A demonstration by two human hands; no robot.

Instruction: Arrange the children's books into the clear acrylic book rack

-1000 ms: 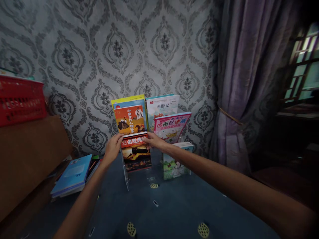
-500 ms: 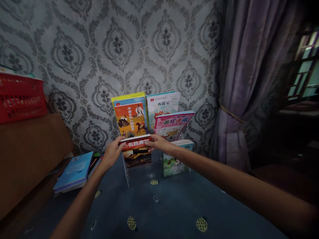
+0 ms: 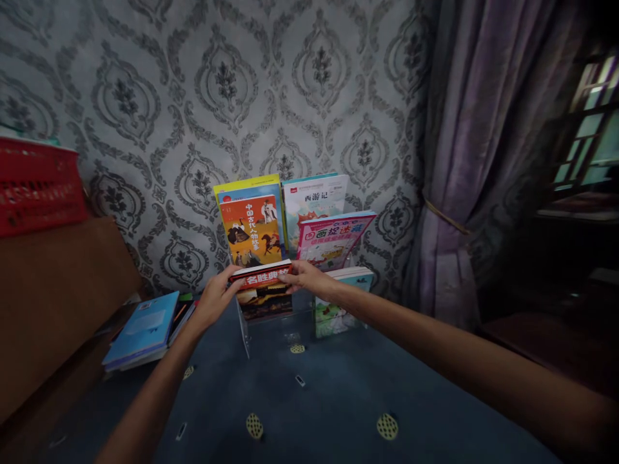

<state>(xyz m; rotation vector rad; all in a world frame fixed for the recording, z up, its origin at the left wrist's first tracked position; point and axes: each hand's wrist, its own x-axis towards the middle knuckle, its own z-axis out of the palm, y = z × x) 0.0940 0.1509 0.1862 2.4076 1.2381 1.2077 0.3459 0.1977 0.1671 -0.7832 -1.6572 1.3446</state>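
My left hand (image 3: 218, 293) and my right hand (image 3: 309, 280) grip the two upper corners of a dark book with a red top band (image 3: 265, 298). It stands upright in the front left of a clear acrylic book stand (image 3: 245, 338). Right behind it is an orange book (image 3: 252, 232), with blue and yellow-edged books further back. Beside these, a white book (image 3: 316, 198) rises behind a pink book (image 3: 333, 241). A green picture book (image 3: 338, 317) occupies the front right, partly covered by my right forearm.
On the left lie stacked blue books (image 3: 144, 328), near a brown cardboard box (image 3: 62, 303) with a red basket (image 3: 41, 187) on top. The dark blue tablecloth (image 3: 314, 412) runs up to a patterned wall. A purple curtain (image 3: 452, 161) hangs at right.
The view has shifted very slightly, so everything sits a little higher in it. Both hands keep the same hold on the dark book, which stays in place.
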